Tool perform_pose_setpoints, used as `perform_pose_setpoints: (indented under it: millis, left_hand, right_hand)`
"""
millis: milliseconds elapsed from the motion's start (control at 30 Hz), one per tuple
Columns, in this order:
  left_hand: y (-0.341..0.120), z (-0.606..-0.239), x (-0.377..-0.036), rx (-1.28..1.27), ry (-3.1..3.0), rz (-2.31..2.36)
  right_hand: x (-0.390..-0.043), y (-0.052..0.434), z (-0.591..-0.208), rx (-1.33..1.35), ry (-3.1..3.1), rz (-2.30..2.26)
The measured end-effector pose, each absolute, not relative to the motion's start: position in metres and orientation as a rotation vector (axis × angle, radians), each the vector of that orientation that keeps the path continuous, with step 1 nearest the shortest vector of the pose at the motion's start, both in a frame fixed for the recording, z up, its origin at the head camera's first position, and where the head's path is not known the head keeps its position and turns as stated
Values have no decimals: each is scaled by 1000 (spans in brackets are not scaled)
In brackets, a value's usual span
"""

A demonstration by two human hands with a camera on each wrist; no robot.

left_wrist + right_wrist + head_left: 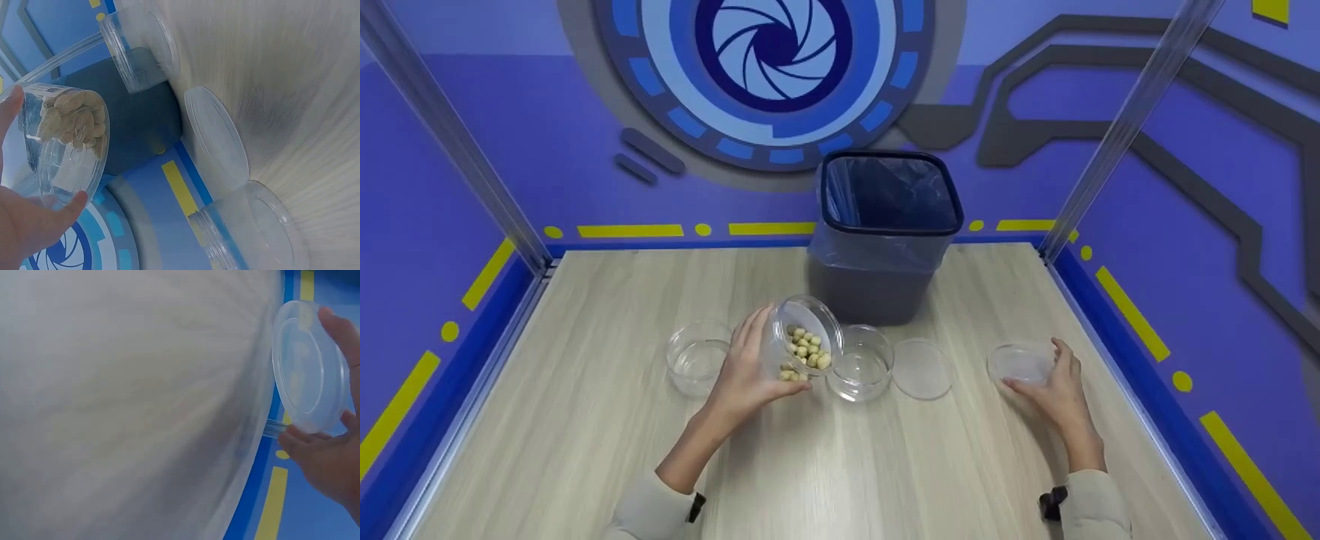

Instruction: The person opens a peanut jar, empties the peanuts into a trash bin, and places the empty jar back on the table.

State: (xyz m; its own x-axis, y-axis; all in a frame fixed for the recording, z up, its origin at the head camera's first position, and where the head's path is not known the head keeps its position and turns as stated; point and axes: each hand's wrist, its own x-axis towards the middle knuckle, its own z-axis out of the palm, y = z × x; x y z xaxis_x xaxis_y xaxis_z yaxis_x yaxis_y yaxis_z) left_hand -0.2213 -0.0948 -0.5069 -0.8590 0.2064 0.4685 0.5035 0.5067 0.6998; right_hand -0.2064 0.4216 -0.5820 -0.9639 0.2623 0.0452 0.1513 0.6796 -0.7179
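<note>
Tilting the jar of nuts, gripped in the left hand, toward the empty jar at 3 o'clock; right hand pinches lid; pouring likely needs more tilt.

The left hand is raised just above the pale wood-grain tabletop, its fingers and thumb curled round a tilted clear plastic jar of pale nuts, with the forearm angled in from the lower left in a light sleeve. The right hand is held low over the same tabletop, near its right edge, its fingers and thumb closed about the rim of a round translucent plastic lid. A dark strap is worn at each wrist.
</note>
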Motion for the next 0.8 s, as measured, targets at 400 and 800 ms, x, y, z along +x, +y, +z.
perform_pose_setpoints:
  millis: [400, 800]
  left_hand:
    - [-93, -513, -220, -560, -2446, -1312]
    - [-93, -510, -219, -564, -2442, -1277]
  right_hand:
    - [-202, 439, -585, -612, -2882, 1074]
    - [-208, 442, -588, -662, -2887, 1124]
